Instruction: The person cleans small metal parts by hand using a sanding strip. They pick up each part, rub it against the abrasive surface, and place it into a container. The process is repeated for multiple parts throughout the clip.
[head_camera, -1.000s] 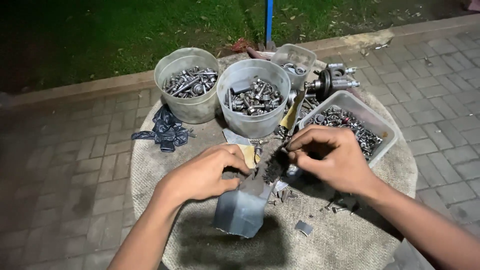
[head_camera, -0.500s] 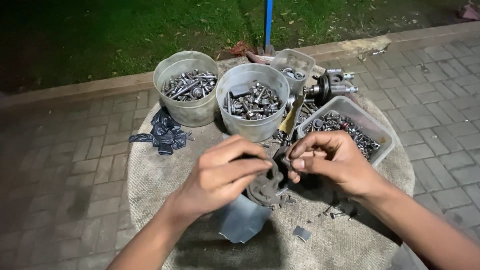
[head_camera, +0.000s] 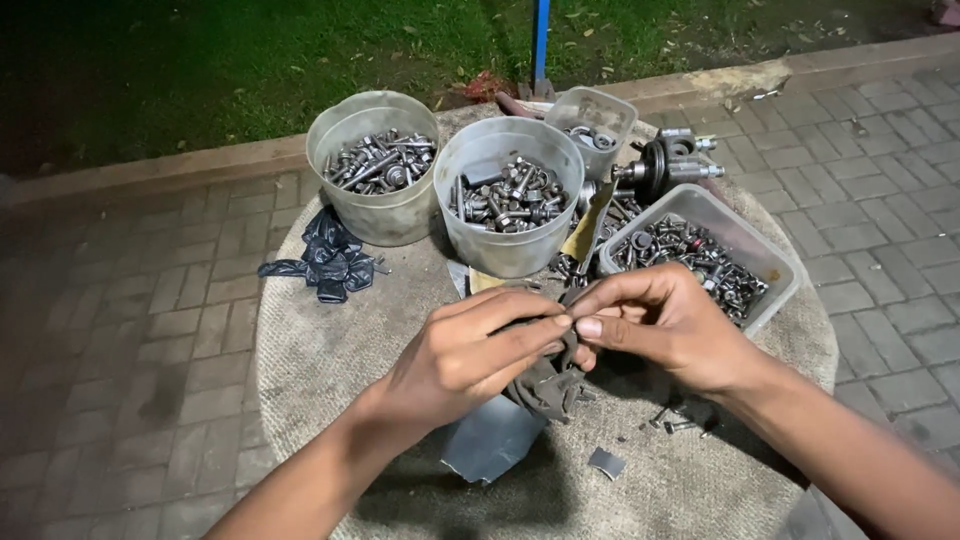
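I count two round tubs (head_camera: 375, 165) (head_camera: 508, 195) of bolts at the far side of the round table (head_camera: 330, 350), two rectangular tubs (head_camera: 592, 118) (head_camera: 715, 250) to their right, one black rag (head_camera: 328, 258), and two hands (head_camera: 470, 355) (head_camera: 665, 325).

Two round tubs (head_camera: 372, 215) (head_camera: 512, 240) of bolts beside crumpled black plastic (head_camera: 328, 257).

no packages, labels, signs, screens visible
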